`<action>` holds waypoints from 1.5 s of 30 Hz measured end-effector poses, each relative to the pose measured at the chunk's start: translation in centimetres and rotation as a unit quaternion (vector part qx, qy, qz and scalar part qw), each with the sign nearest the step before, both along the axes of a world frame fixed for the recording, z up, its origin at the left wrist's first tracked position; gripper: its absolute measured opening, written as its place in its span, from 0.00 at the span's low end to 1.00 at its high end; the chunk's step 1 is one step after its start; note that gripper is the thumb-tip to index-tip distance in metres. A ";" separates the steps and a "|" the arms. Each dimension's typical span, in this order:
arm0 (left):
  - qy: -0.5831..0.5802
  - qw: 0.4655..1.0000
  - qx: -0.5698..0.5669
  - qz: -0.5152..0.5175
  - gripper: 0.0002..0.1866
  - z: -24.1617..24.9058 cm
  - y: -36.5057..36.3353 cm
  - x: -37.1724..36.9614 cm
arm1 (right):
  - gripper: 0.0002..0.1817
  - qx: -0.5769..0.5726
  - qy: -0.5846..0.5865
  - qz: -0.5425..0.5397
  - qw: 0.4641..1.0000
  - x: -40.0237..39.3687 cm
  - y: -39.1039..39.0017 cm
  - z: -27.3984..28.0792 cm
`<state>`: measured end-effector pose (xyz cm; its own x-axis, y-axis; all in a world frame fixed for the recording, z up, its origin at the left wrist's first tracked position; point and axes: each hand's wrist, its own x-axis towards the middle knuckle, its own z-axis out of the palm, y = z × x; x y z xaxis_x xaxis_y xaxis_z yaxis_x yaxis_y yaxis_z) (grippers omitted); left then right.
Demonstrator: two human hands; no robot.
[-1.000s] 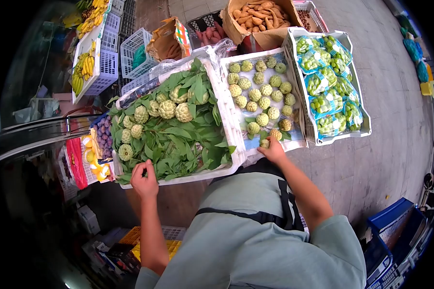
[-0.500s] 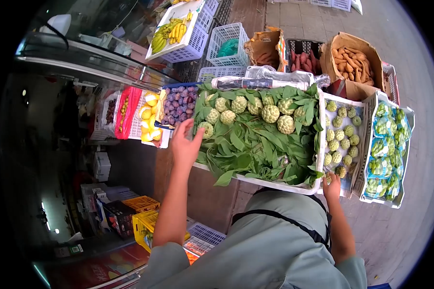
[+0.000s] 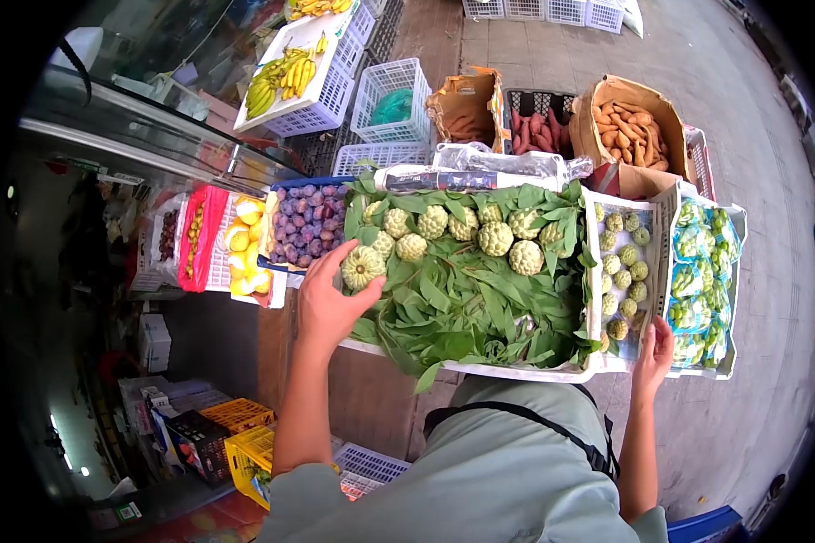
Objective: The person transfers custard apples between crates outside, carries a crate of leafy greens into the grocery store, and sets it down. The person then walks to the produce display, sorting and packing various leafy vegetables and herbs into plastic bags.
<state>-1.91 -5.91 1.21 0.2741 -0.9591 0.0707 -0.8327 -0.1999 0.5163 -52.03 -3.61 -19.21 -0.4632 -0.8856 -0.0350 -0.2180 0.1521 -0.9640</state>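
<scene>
- My left hand is spread wide, fingers curled loosely about a custard apple at the near left corner of the big white crate; the fingertips touch the fruit, but I cannot tell whether it is lifted clear of the leaves.
- My right hand is part open, thumb and fingers resting on the near edge of the smaller tray of small custard apples; it grips no fruit.
- The big crate is lined with green leaves, and a row of larger custard apples lies along its far side.
- A rolled clear plastic sheet sits just behind that row.
- Left of my left hand are a box of purple plums and sliced yellow fruit.
- Right of the small tray stands a crate of bagged green fruit.
- Farther off are boxes of sweet potatoes and bananas on white baskets.
</scene>
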 end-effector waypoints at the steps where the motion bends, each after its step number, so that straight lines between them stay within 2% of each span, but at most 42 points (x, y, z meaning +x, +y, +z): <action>1: 0.032 0.999 0.001 0.004 0.32 1.4 0.0 -1.5 | 0.17 -0.041 -0.032 -0.016 0.999 1.4 -0.6 2.5; 3: 0.117 0.983 -0.041 -0.136 0.32 2.5 -0.2 -4.7 | 0.19 -0.053 -0.028 0.002 0.998 4.9 -1.7 8.5; 5: 0.160 0.935 -0.079 -0.308 0.37 2.6 -1.0 -8.3 | 0.28 -0.072 -0.172 0.215 0.959 8.0 -2.5 12.3; 6: 0.174 0.917 -0.081 -0.350 0.38 2.4 -1.4 -9.8 | 0.32 -0.037 -0.245 0.266 0.932 10.8 -2.7 15.1; 7: 0.187 0.897 -0.082 -0.392 0.39 2.3 -1.8 -11.0 | 0.37 -0.001 -0.315 0.315 0.895 12.9 -2.8 16.9; 8: 0.203 0.884 -0.103 -0.408 0.39 1.7 -2.8 -11.4 | 0.39 0.077 -0.413 0.355 0.835 13.4 -2.6 17.0; 9: 0.175 0.890 -0.131 -0.400 0.36 1.1 -3.9 -10.8 | 0.40 0.152 -0.502 0.388 0.758 13.7 -2.2 16.8; 10: 0.145 0.925 -0.114 -0.332 0.33 -0.1 -5.2 -9.5 | 0.34 0.188 -0.483 0.381 0.766 13.4 -1.7 15.2; 11: 0.116 0.953 -0.096 -0.262 0.30 -1.7 -6.6 -7.5 | 0.28 0.187 -0.532 0.339 0.753 13.5 -1.0 14.7; 13: 0.033 0.987 -0.079 -0.135 0.26 -5.6 -9.9 -2.2 | 0.25 0.152 -0.537 0.311 0.769 12.2 -0.1 14.0; 15: -0.051 0.990 -0.014 -0.134 0.24 -9.4 -11.0 2.3 | 0.23 0.133 -0.528 0.228 0.807 10.9 0.3 13.6; 17: -0.059 0.985 -0.010 -0.160 0.23 -12.5 -10.5 3.7 | 0.23 0.119 -0.524 0.166 0.827 9.6 0.6 13.3; 19: -0.067 0.981 -0.013 -0.184 0.23 -12.6 -10.4 2.6 | 0.23 0.116 -0.500 0.145 0.846 9.0 0.8 13.5; 21: -0.130 0.968 -0.087 -0.196 0.22 -12.2 -10.3 1.5 | 0.24 0.123 -0.465 0.099 0.871 8.9 1.1 13.6; 22: -0.063 0.973 -0.062 -0.212 0.24 -12.3 -10.4 1.0 | 0.23 0.123 -0.458 0.090 0.876 8.8 1.2 13.5; 23: -0.060 0.972 -0.062 -0.217 0.24 -12.1 -10.3 0.2 | 0.22 0.124 -0.442 0.067 0.886 9.1 1.1 13.8; 25: -0.144 0.966 -0.035 -0.214 0.26 -11.8 -9.7 -1.6 | 0.21 0.116 -0.456 0.064 0.880 8.7 1.2 13.3; 26: -0.179 0.960 -0.038 -0.212 0.31 -12.8 -9.8 -1.6 | 0.20 0.103 -0.465 0.066 0.877 8.8 1.1 13.1; 30: -0.232 0.958 -0.038 -0.166 0.36 -14.0 -9.7 -2.4 | 0.19 0.085 -0.467 0.056 0.878 8.5 1.3 12.4; 34: -0.167 0.970 -0.024 -0.174 0.34 -15.6 -10.0 -1.1 | 0.19 0.072 -0.456 0.053 0.885 7.3 1.6 11.7; 41: -0.160 0.967 -0.026 -0.195 0.34 -16.0 -10.0 -0.8 | 0.20 0.061 -0.470 0.033 0.880 6.4 2.3 11.0; 45: -0.151 0.971 0.030 -0.182 0.33 -13.7 -10.0 -2.9 | 0.19 0.039 -0.481 0.024 0.876 5.5 2.8 10.6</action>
<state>-4.82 -15.95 -12.47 -0.1088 -0.9934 0.0369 -0.9654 0.1145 0.2341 -46.51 -0.83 -8.57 -0.1491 -0.8803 -0.4503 0.6810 0.2388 -0.6923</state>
